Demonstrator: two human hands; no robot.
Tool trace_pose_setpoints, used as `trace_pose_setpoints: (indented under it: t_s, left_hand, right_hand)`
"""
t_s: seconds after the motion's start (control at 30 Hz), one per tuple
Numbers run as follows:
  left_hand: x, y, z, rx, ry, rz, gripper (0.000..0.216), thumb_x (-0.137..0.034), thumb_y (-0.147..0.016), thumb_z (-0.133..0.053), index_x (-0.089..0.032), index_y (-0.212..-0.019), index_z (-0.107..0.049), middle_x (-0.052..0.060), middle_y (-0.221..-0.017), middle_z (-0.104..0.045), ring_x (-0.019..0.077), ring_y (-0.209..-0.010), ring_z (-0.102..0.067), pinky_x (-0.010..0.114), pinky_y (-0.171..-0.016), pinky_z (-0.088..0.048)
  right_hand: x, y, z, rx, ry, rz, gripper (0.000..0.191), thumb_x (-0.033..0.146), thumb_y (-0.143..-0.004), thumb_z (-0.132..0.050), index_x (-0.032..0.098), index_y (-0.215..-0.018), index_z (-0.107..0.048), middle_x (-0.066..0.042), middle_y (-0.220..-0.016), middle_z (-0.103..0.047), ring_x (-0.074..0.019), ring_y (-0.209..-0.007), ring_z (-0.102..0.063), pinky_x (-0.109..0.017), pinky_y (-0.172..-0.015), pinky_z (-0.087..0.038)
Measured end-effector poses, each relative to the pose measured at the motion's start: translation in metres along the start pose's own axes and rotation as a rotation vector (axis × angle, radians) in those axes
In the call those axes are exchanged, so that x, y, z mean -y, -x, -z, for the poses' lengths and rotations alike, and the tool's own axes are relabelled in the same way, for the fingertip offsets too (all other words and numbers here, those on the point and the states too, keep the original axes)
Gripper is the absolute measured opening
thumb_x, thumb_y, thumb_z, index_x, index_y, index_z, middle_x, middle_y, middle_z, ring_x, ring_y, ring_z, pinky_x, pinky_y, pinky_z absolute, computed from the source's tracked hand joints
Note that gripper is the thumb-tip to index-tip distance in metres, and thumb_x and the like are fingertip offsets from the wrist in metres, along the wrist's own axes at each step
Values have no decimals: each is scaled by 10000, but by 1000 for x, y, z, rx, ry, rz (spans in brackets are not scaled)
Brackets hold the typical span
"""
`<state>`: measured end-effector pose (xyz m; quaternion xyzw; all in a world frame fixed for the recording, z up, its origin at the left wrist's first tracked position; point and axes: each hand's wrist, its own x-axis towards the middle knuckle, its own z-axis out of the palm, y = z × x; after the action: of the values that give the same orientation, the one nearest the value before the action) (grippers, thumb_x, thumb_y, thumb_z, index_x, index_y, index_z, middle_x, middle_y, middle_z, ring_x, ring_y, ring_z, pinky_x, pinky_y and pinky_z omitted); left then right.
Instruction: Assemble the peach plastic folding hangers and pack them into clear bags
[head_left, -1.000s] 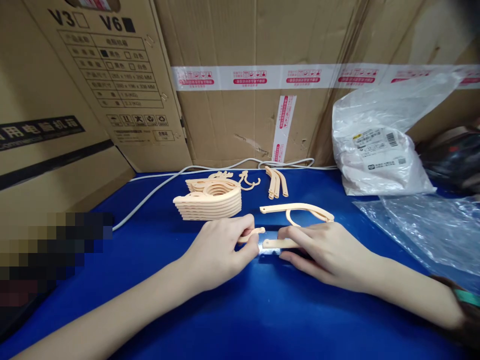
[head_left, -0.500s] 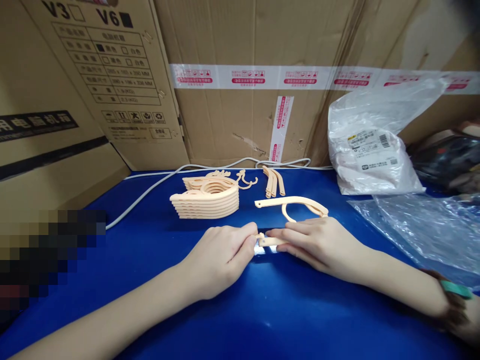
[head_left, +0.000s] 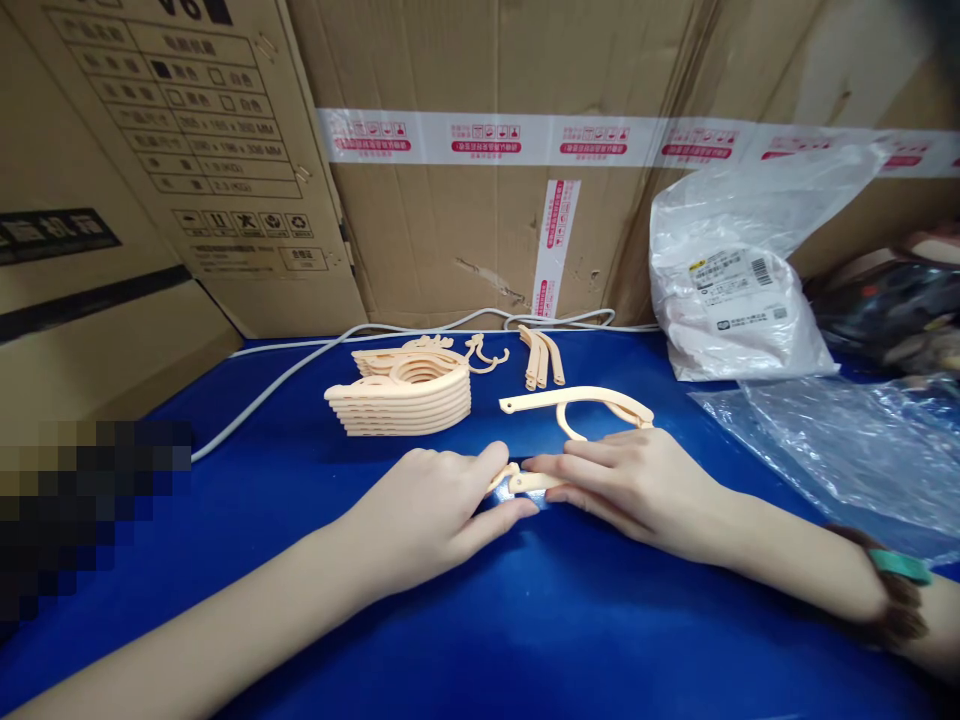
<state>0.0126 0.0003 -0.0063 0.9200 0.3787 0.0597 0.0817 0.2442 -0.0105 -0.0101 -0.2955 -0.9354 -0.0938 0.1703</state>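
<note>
My left hand (head_left: 431, 520) is curled around a cream plastic hanger hook (head_left: 504, 477), whose end shows between index finger and thumb. The thumb is stretched out, with a gap to the index finger. My right hand (head_left: 630, 490) grips a cream hanger arm (head_left: 529, 483) between thumb and fingers. The arm's holed end meets the hook, but I cannot tell whether they are joined. Just behind my right hand lies a folding hanger piece (head_left: 577, 400) with a curved loop, partly covered by my fingers. A stack of folded cream hangers (head_left: 401, 410) stands beyond my left hand.
Loose hooks (head_left: 480, 352) and several curved arms (head_left: 541, 357) lie at the back of the blue table (head_left: 517, 620). A white cable (head_left: 277, 392) runs along cardboard boxes (head_left: 465, 230). On the right are a white plastic bag (head_left: 739, 290) and a clear plastic sheet (head_left: 810, 450).
My left thumb has moved away from the index finger, uncovering more of the hook. My right hand keeps its grip on the hanger arm. The view has shifted slightly.
</note>
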Motion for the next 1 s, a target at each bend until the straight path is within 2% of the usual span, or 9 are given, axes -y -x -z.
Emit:
trace_pose_setpoints:
  t_s: [0.17, 0.4, 0.5, 0.63, 0.7, 0.87, 1.0]
  left_hand:
    - [0, -1, 1, 18, -41, -8, 320, -440, -1014, -374, -219, -788, -423, -28, -609, -594, 198, -542, -585, 252, -488, -225]
    - [-2, -1, -1, 10, -211, -42, 297, -420, -1015, -394, -194, -839, -474, 6, -653, -672, 234, -548, -657, 268, -446, -215]
    - [1, -1, -5, -90, -322, -126, 302, -404, -1020, -388, -183, -831, -471, 5, -625, -653, 214, -505, -649, 268, -418, -205]
    - [5, 1, -11, -296, -449, -263, 425, -362, -1056, -184, -187, -779, -455, 3, -577, -587, 175, -453, -607, 274, -397, -246]
    - [6, 2, -11, -376, -528, -302, 453, -329, -1057, -142, -187, -760, -454, -9, -552, -545, 161, -418, -564, 281, -392, -250]
    - [2, 3, -9, -493, -706, -357, 398, -275, -1049, -227, -189, -735, -457, -21, -543, -487, 154, -411, -499, 292, -411, -268]
    - [1, 5, -8, -515, -706, -358, 368, -279, -1038, -275, -189, -737, -469, -19, -554, -489, 157, -434, -493, 300, -429, -276]
  right_hand:
    - [1, -1, 0, -61, 53, 29, 348, 319, -1042, -340, 177, -1088, -655, 11, -722, -673, -113, -540, -589, -257, -532, -363]
    - [1, -1, 0, -27, 20, 15, 348, 322, -1043, -336, 186, -1093, -653, 8, -751, -693, -116, -572, -625, -257, -551, -379]
    - [1, 0, 0, 0, -6, 6, 349, 322, -1042, -337, 188, -1105, -653, -1, -760, -699, -123, -586, -638, -258, -552, -387]
    - [1, 1, 0, 26, -79, -20, 339, 321, -1035, -362, 177, -1114, -658, -28, -824, -726, -132, -652, -674, -245, -585, -418]
    - [0, 1, -1, 44, -127, -41, 323, 315, -1028, -385, 173, -1131, -655, -39, -868, -734, -144, -696, -689, -244, -611, -434]
    - [-1, 1, 0, 99, -245, -76, 318, 313, -1019, -410, 188, -1204, -637, -36, -966, -740, -154, -757, -692, -249, -641, -448]
    - [-3, 1, 2, 128, -300, -98, 328, 318, -1017, -416, 198, -1239, -625, -34, -1038, -740, -162, -811, -690, -260, -674, -449]
